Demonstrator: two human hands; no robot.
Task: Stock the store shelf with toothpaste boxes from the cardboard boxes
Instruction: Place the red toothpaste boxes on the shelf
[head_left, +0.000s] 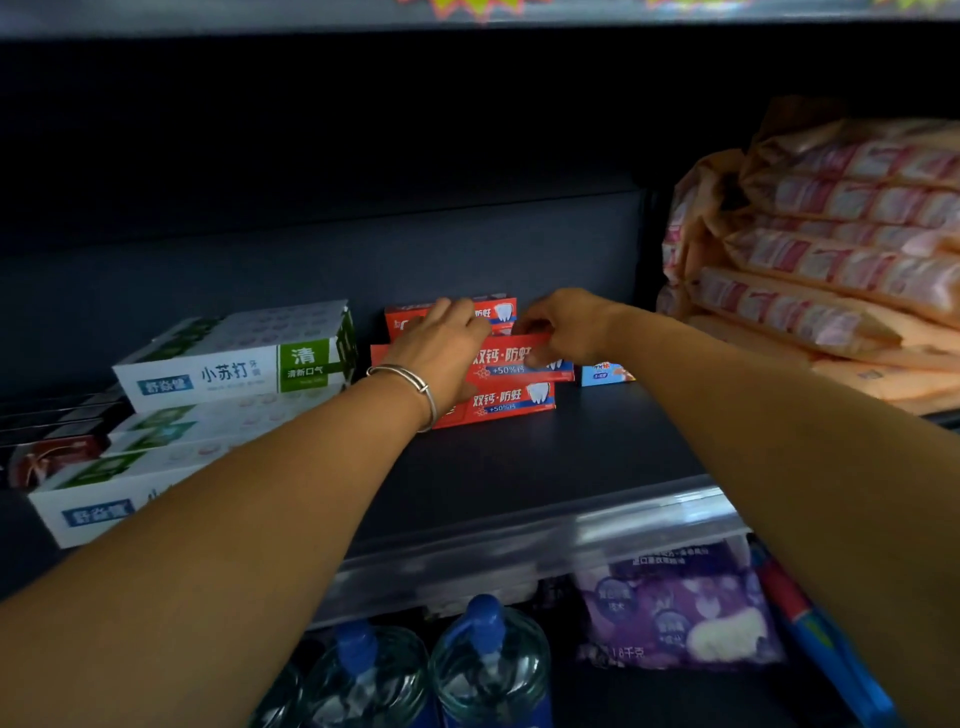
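Shelf (597, 447): dark, flat, matte board with a glossy clear plastic strip along its near edge.
Red toothpaste boxes (511, 400): long, slim printed cartons stacked at the middle of the shelf, far back.
Left hand (441, 345): fingers laid fairly straight over the left part of the red stack; metal bangle (410, 382) on the wrist.
Right hand (563, 325): fingers curled round the right end of the upper front red carton.
White-and-green toothpaste boxes (228, 369): larger cartons stacked left of the red ones.
Soft packs (831, 249): crinkly pink-orange plastic, piled at the right.
Water bottles (488, 660): clear, blue-capped, below the shelf.
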